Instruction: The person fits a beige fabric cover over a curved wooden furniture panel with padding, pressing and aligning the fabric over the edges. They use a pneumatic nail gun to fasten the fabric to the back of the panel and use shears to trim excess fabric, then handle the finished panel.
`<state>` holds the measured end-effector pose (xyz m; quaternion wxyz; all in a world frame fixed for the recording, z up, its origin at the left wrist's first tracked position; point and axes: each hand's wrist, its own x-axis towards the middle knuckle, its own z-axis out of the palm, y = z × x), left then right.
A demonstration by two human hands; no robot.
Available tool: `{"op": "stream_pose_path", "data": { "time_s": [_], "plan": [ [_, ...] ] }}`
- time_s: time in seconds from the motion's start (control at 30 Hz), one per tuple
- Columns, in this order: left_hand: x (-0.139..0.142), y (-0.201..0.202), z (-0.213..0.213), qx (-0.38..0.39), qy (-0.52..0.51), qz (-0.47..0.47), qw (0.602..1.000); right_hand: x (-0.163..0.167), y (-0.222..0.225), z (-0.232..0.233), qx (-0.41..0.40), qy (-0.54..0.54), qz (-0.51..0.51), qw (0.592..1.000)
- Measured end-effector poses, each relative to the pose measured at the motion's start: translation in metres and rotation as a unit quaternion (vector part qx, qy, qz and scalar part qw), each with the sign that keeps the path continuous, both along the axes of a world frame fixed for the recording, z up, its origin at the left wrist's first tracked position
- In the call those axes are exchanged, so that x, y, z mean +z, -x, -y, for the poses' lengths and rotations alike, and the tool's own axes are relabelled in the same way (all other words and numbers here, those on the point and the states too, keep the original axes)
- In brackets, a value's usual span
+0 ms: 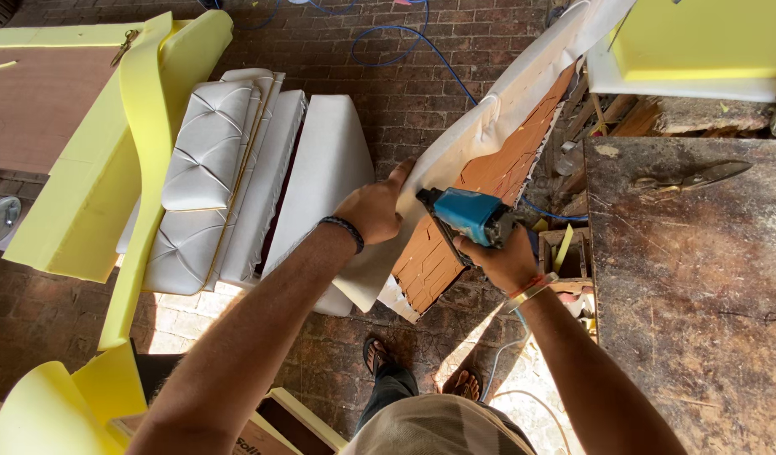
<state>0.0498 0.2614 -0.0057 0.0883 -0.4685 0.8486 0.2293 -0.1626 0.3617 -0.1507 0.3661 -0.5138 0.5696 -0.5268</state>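
A: Status on the hands?

B: Right hand (508,259) wrapped around the grip of a blue pneumatic stapler (466,216), fingers clamped on it. Nose of the tool sits against the back of the upholstered panel (489,126), at the edge where the white cover folds over the brown board.

A: And the left?

B: Left hand (373,209) on the panel's padded white side, near its lower end. Fingers curled over the edge, gripping cover and board together. Dark braided band on that wrist, orange and pale bangles on the right wrist.

A: Where's the panel sitting?

B: Tilted, running from upper right down toward the person's feet. Lower corner hangs above the brick floor (388,101); can't tell what the upper end rests on. Back side shows brown board with torn-looking patches, white fabric wrapped round the rim.

A: Surroundings?

B: Left of it, a stack of white tufted cushions (224,168) leaning together on the floor. Yellow foam sheets (93,185) further left and at bottom left. Blue air hose (422,46) loops over the bricks toward the stapler. Right side: worn wooden counter (691,320) with a pair of shears (691,175) lying near its far edge. More yellow foam at top right. Sandalled feet visible below the panel.
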Motion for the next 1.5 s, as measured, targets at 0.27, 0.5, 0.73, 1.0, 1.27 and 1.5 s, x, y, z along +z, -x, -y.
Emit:
{"op": "stream_pose_path", "data": {
  "time_s": [0.27, 0.5, 0.73, 1.0, 1.27, 1.5],
  "plan": [
    [0.0, -0.01, -0.009, -0.014, -0.033, -0.087, 0.996, -0.002, -0.021, -0.021, -0.003, -0.012, -0.057, 0.998],
    [0.003, -0.042, -0.035, -0.011, -0.079, -0.085, 0.993, -0.002, -0.034, -0.036, 0.05, 0.025, -0.019, 0.998],
    [-0.009, -0.052, -0.023, -0.03, -0.097, -0.12, 0.988, -0.007, -0.035, -0.037, 0.029, -0.036, -0.113, 0.993],
    [-0.016, -0.058, 0.001, -0.095, -0.214, -0.189, 0.954, -0.017, -0.019, -0.053, -0.071, -0.172, -0.182, 0.965],
    [-0.03, 0.001, 0.042, -0.219, -0.138, -0.196, 0.946, -0.05, -0.005, -0.095, -0.233, -0.279, -0.126, 0.923],
    [-0.063, 0.074, 0.097, -0.265, -0.052, -0.242, 0.932, -0.082, 0.064, -0.149, -0.331, -0.317, -0.234, 0.857]
  ]
}}
